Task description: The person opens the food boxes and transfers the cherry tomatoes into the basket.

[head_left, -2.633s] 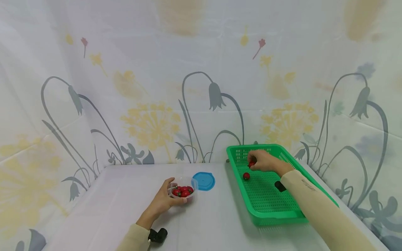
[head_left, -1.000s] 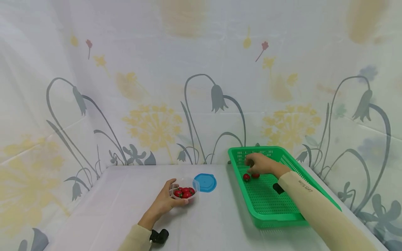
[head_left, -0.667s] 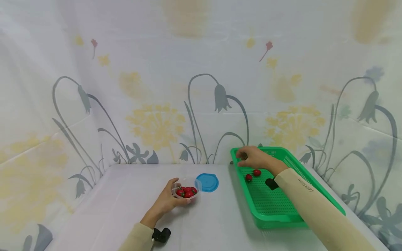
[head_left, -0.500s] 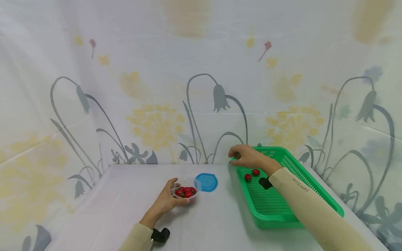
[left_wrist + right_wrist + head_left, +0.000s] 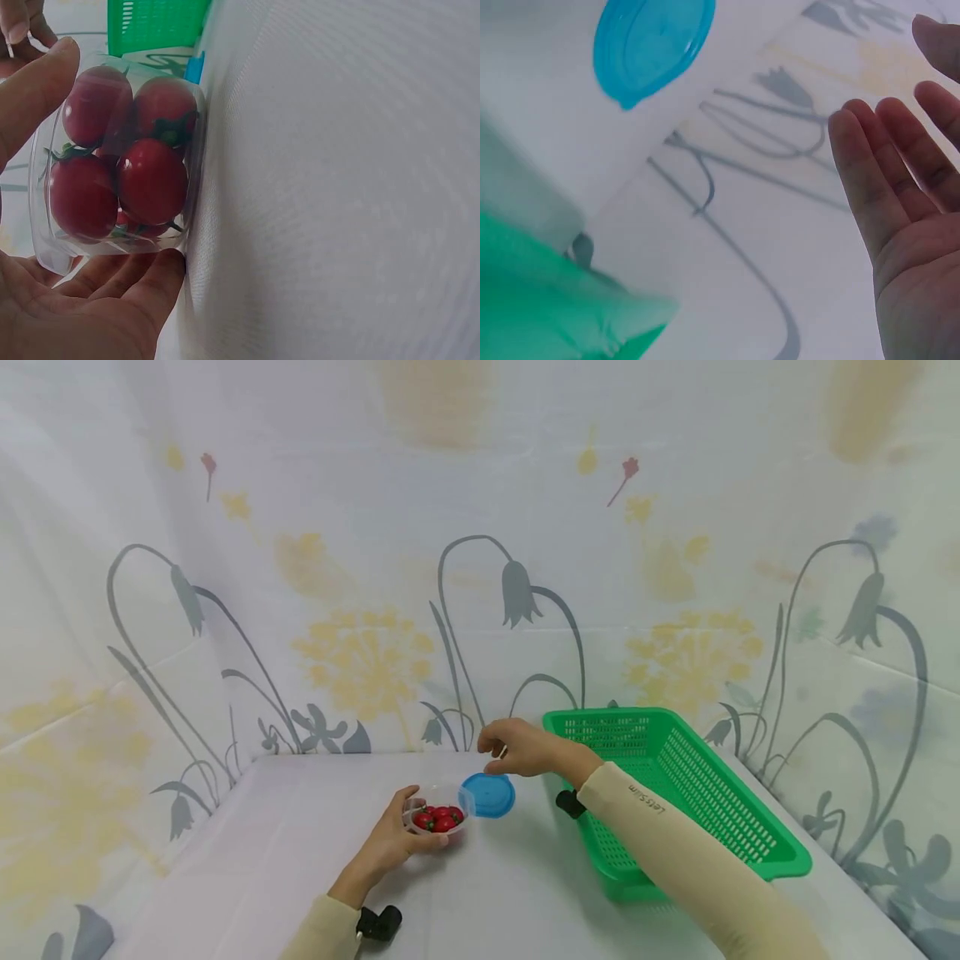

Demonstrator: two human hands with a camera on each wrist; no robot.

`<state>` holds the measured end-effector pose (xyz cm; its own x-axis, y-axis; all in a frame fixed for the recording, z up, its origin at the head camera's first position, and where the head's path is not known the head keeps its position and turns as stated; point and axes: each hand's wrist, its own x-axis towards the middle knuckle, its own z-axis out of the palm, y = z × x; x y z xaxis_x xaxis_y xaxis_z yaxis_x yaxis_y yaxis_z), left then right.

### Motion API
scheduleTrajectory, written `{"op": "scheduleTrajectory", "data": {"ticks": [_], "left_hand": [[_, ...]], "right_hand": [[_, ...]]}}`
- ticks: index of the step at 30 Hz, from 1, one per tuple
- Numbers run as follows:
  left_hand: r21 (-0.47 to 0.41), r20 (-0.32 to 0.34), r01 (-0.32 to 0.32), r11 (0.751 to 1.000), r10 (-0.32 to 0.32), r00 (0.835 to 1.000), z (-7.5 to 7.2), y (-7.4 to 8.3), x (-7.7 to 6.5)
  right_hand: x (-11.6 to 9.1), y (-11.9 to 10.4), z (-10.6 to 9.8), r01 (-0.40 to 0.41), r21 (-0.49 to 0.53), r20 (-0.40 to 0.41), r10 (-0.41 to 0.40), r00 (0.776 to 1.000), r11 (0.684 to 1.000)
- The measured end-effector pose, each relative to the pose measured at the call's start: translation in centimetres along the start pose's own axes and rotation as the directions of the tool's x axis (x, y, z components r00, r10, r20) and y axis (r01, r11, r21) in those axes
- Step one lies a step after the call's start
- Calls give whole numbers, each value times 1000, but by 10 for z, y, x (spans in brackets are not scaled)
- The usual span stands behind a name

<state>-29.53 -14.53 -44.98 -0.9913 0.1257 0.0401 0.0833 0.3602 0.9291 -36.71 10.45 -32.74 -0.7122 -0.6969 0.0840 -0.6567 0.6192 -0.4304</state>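
My left hand [image 5: 393, 837] grips a clear plastic container [image 5: 427, 793], thumb on one side and fingers on the other. Several small red cherry tomatoes [image 5: 154, 182] with green stems lie inside it. Its top is uncovered in the head view. A round blue lid [image 5: 489, 796] lies flat on the table just right of the container. Above the lid's far edge hovers my right hand [image 5: 521, 747], with loosely bent fingers. The right wrist view shows its bare palm [image 5: 922, 277] and nothing held.
A green perforated basket [image 5: 675, 852] stands at the right, partly behind the right forearm, which hides part of its inside. White cloth [image 5: 300, 810] covers the table. A patterned curtain [image 5: 375, 527] rises along the back.
My right hand has let go of a cherry tomato in the basket, beside another one, then moved left over the basket's rim to the lid. My left hand keeps holding the container.
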Motion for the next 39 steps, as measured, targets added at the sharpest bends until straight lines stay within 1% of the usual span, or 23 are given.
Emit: {"op": "scheduleTrajectory", "data": {"ticks": [3, 7, 13, 15, 19, 22, 26, 28, 34, 39], "left_hand": [[2, 4, -11, 1000, 11, 1000, 0, 0, 1], [-6, 9, -20, 1000, 20, 1000, 0, 1, 1], [-2, 8, -23, 1000, 23, 1000, -1, 2, 2], [1, 8, -23, 1000, 23, 1000, -1, 2, 2], [7, 9, -23, 1000, 22, 1000, -2, 1, 2], [15, 9, -28, 1000, 27, 1000, -3, 1, 1], [20, 14, -45, 999, 45, 999, -4, 0, 1], [24, 16, -58, 998, 58, 998, -4, -1, 0], [31, 1, -70, 997, 70, 998, -4, -2, 1], [15, -5, -67, 998, 67, 998, -4, -2, 1]], "right_hand": [[7, -9, 11, 8, 13, 42, -8, 999, 1000], [16, -19, 24, 25, 4, 94, -25, 995, 1000], [26, -31, 42, 26, -4, 148, -25, 989, 1000], [27, -32, 46, 26, 6, 162, -26, 986, 1000], [28, -34, 55, 26, 61, 198, -38, 980, 998], [30, -34, 60, 26, 97, 227, -47, 973, 995], [30, -34, 64, 19, 110, 252, -46, 967, 994], [31, -33, 65, 18, 104, 260, -44, 965, 994], [32, -33, 70, 23, 102, 291, -51, 955, 995], [34, -35, 74, 54, 97, 311, -81, 947, 994]]}}
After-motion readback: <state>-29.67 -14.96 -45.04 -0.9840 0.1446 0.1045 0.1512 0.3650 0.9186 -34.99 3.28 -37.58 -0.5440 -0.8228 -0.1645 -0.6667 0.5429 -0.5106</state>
